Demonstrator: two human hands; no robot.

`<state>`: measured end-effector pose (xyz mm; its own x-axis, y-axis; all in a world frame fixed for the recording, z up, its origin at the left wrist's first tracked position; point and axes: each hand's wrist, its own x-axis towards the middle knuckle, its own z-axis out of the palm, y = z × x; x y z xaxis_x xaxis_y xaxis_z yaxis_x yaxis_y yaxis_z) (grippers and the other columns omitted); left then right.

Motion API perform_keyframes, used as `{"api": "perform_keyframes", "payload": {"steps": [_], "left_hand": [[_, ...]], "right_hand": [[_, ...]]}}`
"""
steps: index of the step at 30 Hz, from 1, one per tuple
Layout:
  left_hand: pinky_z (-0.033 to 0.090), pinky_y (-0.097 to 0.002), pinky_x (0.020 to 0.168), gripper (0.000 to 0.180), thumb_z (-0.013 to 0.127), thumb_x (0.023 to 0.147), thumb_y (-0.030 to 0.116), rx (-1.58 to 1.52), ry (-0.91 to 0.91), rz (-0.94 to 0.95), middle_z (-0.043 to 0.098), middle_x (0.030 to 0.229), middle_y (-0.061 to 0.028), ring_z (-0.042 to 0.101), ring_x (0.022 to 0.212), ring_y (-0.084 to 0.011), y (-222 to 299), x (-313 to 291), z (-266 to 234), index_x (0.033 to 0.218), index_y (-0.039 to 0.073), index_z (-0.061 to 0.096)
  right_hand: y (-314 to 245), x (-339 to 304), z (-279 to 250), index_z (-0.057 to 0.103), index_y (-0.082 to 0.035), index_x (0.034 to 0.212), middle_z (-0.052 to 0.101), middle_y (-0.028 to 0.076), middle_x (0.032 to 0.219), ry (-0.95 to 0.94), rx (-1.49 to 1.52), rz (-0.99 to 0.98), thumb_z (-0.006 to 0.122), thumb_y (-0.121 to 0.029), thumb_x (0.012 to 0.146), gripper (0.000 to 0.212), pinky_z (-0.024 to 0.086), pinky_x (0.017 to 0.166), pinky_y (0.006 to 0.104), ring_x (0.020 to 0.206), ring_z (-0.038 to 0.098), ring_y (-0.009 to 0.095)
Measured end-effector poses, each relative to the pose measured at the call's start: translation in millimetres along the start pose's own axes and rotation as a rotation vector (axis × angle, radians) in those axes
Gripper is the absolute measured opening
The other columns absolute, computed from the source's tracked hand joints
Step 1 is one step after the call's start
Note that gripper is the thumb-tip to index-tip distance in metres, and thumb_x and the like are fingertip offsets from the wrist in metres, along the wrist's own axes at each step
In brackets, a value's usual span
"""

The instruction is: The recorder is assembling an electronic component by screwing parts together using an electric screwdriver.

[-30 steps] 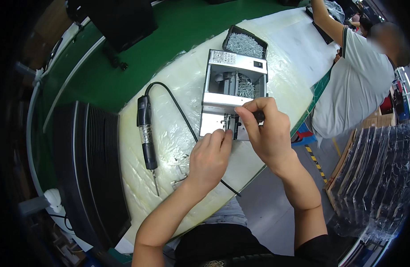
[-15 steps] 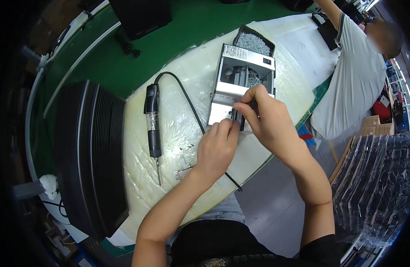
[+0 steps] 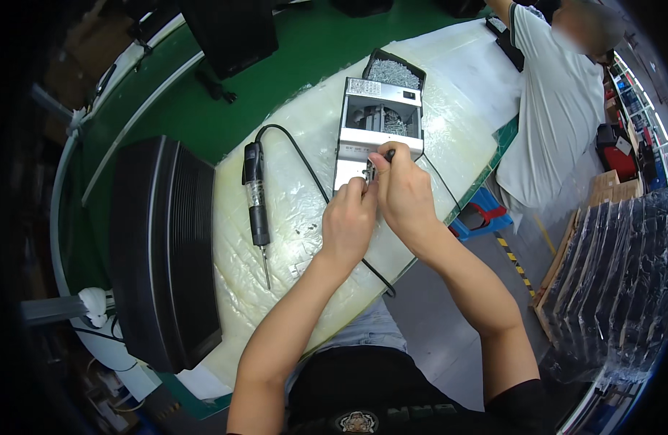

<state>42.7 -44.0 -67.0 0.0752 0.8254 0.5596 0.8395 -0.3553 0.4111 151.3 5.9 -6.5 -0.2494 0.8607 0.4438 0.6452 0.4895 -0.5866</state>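
Both hands meet at the front of a metal screw feeder (image 3: 354,146), a silver box whose open top shows screws inside. My left hand (image 3: 348,223) is closed in a pinch close to the feeder's front plate; what its fingertips hold is too small to make out. Beside it, my right hand (image 3: 404,190) is closed around something with a dark rounded end (image 3: 390,154), mostly hidden by the fingers. A small shiny metal piece (image 3: 370,170) shows between the two hands; I cannot tell whether it belongs to the feeder.
An electric screwdriver (image 3: 255,194) lies to the left, its black cable (image 3: 305,161) looping across the plastic-covered table (image 3: 290,145). Behind the feeder sits a black bin of screws (image 3: 393,73). A large black ribbed casing (image 3: 164,254) stands at left. Another person (image 3: 551,109) is at far right.
The whole view has shifted, with the feeder now further left. My right hand has come back from over the feeder, closer to my left hand, and a dark rounded end now shows at its fingers.
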Motion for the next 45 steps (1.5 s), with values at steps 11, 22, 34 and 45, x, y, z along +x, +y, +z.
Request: {"api": "perform_keyframes", "payload": {"steps": [11, 22, 34, 45], "left_hand": [[0.055, -0.0392, 0.065, 0.013, 0.069, 0.082, 0.003, -0.018, -0.018, -0.023, 0.055, 0.090, -0.0090, 0.064, 0.081, -0.0260, -1, 1, -2, 0.096, 0.000, 0.069], [0.057, -0.0404, 0.066, 0.011, 0.066, 0.081, 0.000, -0.056, -0.008, -0.047, 0.055, 0.091, -0.0106, 0.064, 0.081, -0.0277, -5, -1, 3, 0.093, -0.001, 0.067], [0.057, -0.0394, 0.067, 0.009, 0.068, 0.081, 0.003, -0.180, -0.027, -0.004, 0.056, 0.090, -0.0091, 0.064, 0.082, -0.0267, -12, 0, 0, 0.090, 0.000, 0.068], [0.054, -0.0370, 0.064, 0.023, 0.072, 0.075, 0.000, -0.127, 0.106, 0.102, 0.061, 0.092, -0.0088, 0.064, 0.078, -0.0258, -18, -3, 3, 0.099, 0.002, 0.074]], "right_hand": [[12, -3, -1, 0.060, 0.001, 0.103, 0.067, 0.022, 0.073, 0.014, 0.350, 0.112, 0.064, -0.017, 0.101, 0.019, 0.051, 0.055, 0.0442, 0.061, 0.067, 0.038], [11, -15, 36, 0.058, 0.001, 0.101, 0.069, 0.025, 0.082, 0.147, -0.006, 0.214, 0.058, -0.018, 0.104, 0.020, 0.052, 0.066, 0.0532, 0.075, 0.067, 0.047], [4, -16, 35, 0.058, 0.002, 0.100, 0.070, 0.020, 0.078, 0.131, 0.068, 0.377, 0.055, -0.018, 0.106, 0.021, 0.053, 0.061, 0.0487, 0.069, 0.070, 0.041], [9, -17, 25, 0.059, 0.001, 0.104, 0.068, 0.016, 0.074, 0.168, 0.258, 0.293, 0.060, -0.014, 0.104, 0.015, 0.053, 0.057, 0.0372, 0.064, 0.070, 0.028]]}}
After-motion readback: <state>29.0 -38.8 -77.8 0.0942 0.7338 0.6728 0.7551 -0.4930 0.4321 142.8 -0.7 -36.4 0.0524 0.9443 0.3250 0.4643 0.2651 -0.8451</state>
